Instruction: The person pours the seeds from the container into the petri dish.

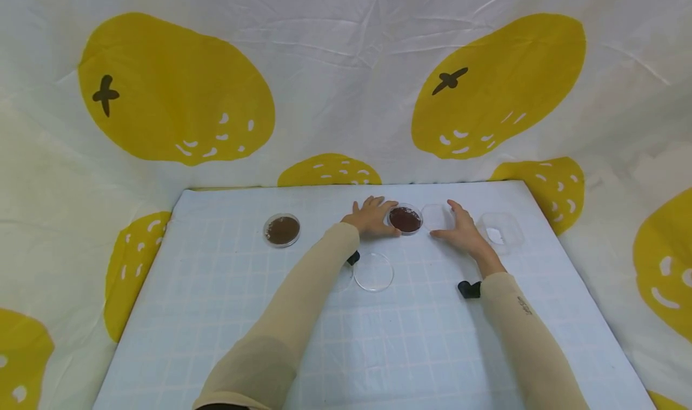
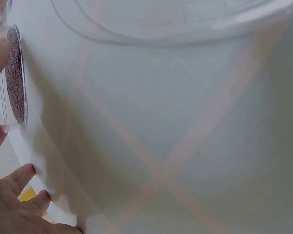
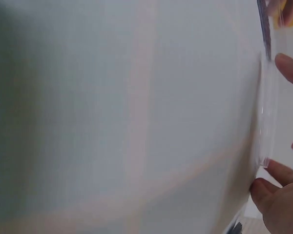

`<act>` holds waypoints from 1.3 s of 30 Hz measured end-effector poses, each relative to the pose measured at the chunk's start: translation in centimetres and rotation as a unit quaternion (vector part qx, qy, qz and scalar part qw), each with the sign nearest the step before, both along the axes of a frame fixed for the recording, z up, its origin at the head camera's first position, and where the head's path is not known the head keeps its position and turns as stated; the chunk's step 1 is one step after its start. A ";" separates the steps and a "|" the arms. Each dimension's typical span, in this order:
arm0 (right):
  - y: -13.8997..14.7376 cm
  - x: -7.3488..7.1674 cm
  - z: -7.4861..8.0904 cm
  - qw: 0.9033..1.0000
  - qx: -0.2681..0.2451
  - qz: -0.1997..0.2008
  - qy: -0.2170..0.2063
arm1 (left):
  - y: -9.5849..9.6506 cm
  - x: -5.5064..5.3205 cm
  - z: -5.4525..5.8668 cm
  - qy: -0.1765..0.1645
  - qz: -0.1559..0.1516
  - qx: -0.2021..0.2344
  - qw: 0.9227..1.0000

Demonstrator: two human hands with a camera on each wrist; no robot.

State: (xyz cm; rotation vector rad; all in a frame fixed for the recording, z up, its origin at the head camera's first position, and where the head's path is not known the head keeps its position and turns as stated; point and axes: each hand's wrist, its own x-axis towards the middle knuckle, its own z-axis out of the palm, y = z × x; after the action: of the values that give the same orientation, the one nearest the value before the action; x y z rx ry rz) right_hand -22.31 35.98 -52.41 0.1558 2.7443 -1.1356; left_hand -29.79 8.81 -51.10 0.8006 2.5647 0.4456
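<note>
My left hand (image 1: 374, 218) rests at the left side of a round petri dish (image 1: 405, 219) of reddish-brown granules. Its thumb and a finger grip the dish's rim, while the other fingers spread on the cloth. Just right of this dish lies a clear plastic container (image 1: 438, 217), its outline faint. The thumb and forefinger of my right hand (image 1: 461, 230) hold that container by its edges. In the left wrist view the granules (image 2: 15, 78) show through the clear wall. In the right wrist view the container (image 3: 266, 117) appears edge-on between thumb and finger.
A second petri dish (image 1: 282, 230) with brown powder stands at the left. A clear round lid (image 1: 393, 272) lies near the left forearm, another partly under the sleeve. A clear square container (image 1: 516, 233) sits right of the right hand. A patterned cloth wall (image 1: 346, 98) rises behind.
</note>
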 end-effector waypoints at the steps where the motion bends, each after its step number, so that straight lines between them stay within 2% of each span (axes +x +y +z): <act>1: 0.0 0.0 0.0 1.000 0.006 0.003 0.002 | 0.0 0.0 0.0 0.001 0.000 0.000 1.000; 12: -0.1 -0.2 0.1 0.999 0.045 0.002 -0.001 | 0.2 -0.1 0.0 0.001 -0.005 0.004 1.000; 21: -0.4 0.1 0.0 1.000 0.023 -0.011 -0.004 | 0.0 -0.2 -0.2 0.002 -0.007 -0.012 1.000; 30: -0.9 1.1 0.5 0.998 0.036 0.000 0.042 | -0.1 0.0 0.0 -0.006 -0.007 -0.008 1.000; 39: -1.0 2.2 0.8 0.996 0.026 -0.001 0.082 | -0.1 0.1 0.1 -0.006 -0.009 -0.008 1.000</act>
State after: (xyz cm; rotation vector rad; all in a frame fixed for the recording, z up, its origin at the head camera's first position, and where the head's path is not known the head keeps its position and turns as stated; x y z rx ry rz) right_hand -20.07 35.02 -51.56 0.0755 2.9195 -1.1239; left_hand -29.69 8.66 -50.97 0.8111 2.5459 0.4218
